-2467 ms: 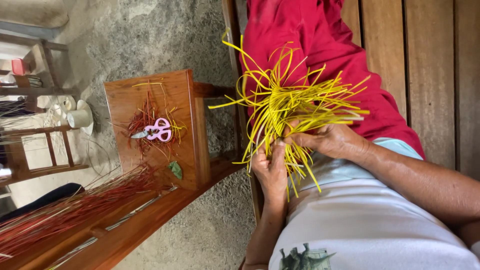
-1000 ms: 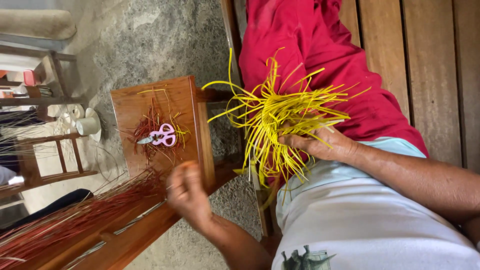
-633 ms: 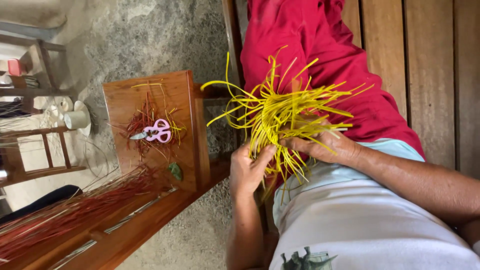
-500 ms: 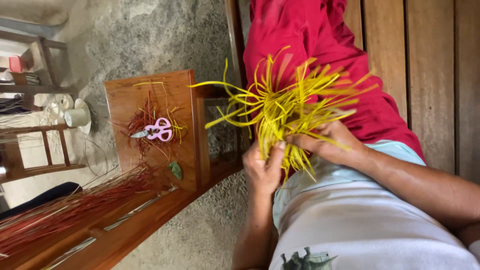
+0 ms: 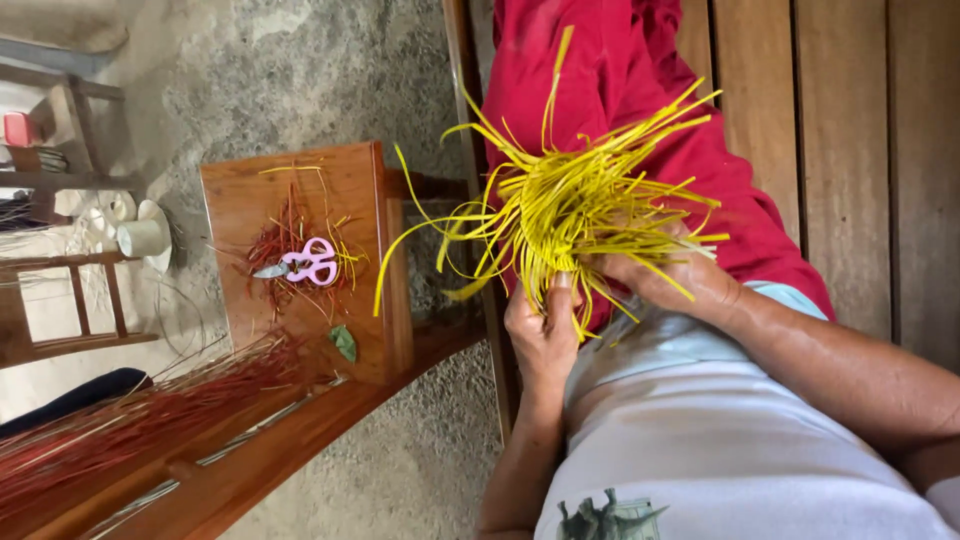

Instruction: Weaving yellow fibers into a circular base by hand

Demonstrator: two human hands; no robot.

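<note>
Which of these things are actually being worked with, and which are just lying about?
In hand:
yellow strips
left hand
right hand

Lying about:
pink scissors
red strips
green leaf
stool
white spool

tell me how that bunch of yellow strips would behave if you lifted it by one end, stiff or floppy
Probably springy rather than limp: the yellow strips fan outward from where the left hand and right hand pinch them, and several arch in smooth curves instead of hanging. They look thin and narrow, so likely light, and loose ends would probably splay.
</note>
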